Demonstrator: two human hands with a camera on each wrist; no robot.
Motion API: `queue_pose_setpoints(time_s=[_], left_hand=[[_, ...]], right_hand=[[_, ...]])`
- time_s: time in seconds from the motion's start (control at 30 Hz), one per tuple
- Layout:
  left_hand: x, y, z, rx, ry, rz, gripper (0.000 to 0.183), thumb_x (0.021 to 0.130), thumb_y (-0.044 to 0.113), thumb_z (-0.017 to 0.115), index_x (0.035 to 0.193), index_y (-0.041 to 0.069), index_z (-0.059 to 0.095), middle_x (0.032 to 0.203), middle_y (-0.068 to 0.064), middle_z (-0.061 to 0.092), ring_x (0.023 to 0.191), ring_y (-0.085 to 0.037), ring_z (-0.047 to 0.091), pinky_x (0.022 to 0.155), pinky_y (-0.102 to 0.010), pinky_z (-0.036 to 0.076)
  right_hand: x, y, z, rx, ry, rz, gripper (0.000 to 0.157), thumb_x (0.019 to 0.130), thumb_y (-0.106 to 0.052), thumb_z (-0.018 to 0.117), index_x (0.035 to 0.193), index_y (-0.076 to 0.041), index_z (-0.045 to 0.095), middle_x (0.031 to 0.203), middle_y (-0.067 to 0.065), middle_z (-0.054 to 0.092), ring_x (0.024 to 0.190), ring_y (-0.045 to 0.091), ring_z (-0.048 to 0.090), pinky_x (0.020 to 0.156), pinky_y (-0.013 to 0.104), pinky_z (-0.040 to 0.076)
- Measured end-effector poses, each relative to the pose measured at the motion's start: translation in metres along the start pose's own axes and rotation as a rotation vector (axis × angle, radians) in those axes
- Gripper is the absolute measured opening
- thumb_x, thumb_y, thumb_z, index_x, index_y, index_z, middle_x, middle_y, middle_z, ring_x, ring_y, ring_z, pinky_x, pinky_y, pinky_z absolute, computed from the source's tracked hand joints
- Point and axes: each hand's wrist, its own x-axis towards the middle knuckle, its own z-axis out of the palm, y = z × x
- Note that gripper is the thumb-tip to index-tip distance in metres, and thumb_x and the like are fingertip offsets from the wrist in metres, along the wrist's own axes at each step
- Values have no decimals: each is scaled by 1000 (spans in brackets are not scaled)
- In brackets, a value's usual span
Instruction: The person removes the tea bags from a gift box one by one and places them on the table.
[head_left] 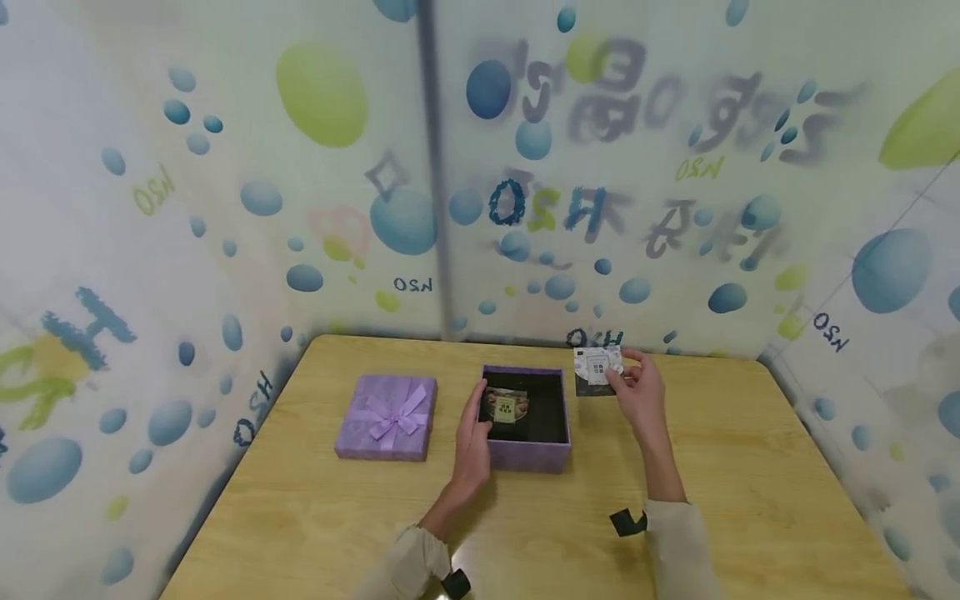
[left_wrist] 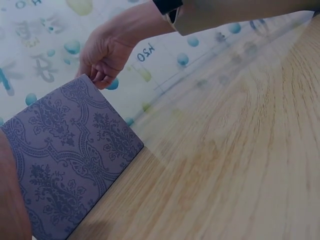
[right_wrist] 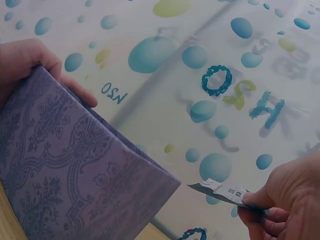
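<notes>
A purple patterned gift box (head_left: 528, 457) stands uncovered on the wooden table, dark inside. My left hand (head_left: 472, 442) grips its left wall; in the right wrist view the left hand's fingers (right_wrist: 42, 52) curl over the rim. Inside lies a small square packet (head_left: 517, 406) with a brownish print and a pale label, toward the left. Just right of the box, above table height, my right hand (head_left: 643, 396) pinches a flat grey-and-white printed packet (head_left: 589, 367) by its right edge. The right wrist view shows this packet (right_wrist: 215, 188) nearly edge-on, between thumb and fingers.
Left of the box sits its purple lid (head_left: 360, 437), with a lilac ribbon bow on top. The wooden table (head_left: 750, 467) reaches back to a curtain-like wall (head_left: 337, 208) printed with blue and green bubbles. Black straps (head_left: 627, 523) hang by both sleeves.
</notes>
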Motion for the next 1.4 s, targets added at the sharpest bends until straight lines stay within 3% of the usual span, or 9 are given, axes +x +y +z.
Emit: queue_pose_setpoints(time_s=[0.2,0.37,0.53,0.9,1.07,1.4], left_hand=[[-1,1,2,-20,-26,13,74,92,-8,35,164,10,35,170,-8,32,157,-36,22,124,-47,21],[-2,-1,1,-11,-14,1,74,91,-8,36,163,10,36,169,-7,33,157,-34,22,124,-37,21],[-4,-5,-1,-22,-9,32,75,91,-11,36,163,10,37,168,-7,34,157,-36,23,121,-26,20],[-2,-1,-1,7,-22,24,74,90,-8,35,162,5,35,168,-7,34,157,-35,25,122,-53,23],[-2,0,-2,9,-27,24,74,90,-8,34,163,8,34,169,-11,33,157,-36,24,122,-53,23],[-2,-2,-2,17,-34,12,75,91,-8,34,164,9,34,169,-5,33,157,-34,24,122,-55,23]], right_hand=[[1,7,-2,-42,25,-28,45,102,-9,65,144,0,52,107,23,69,83,17,60,65,21,48],[3,17,-1,-25,8,3,46,101,-7,65,145,1,50,104,23,68,81,15,60,64,21,48],[4,26,2,-28,2,18,47,101,-5,64,145,3,49,102,23,68,80,12,59,63,20,47],[6,37,7,-26,-15,29,48,101,-4,63,145,5,48,100,24,68,77,10,58,61,19,46],[7,39,8,-54,-26,48,49,101,-5,63,146,5,47,110,27,67,85,17,60,64,18,47],[9,54,13,-125,-79,116,51,103,-10,62,149,4,45,121,29,64,98,30,62,69,24,47]])
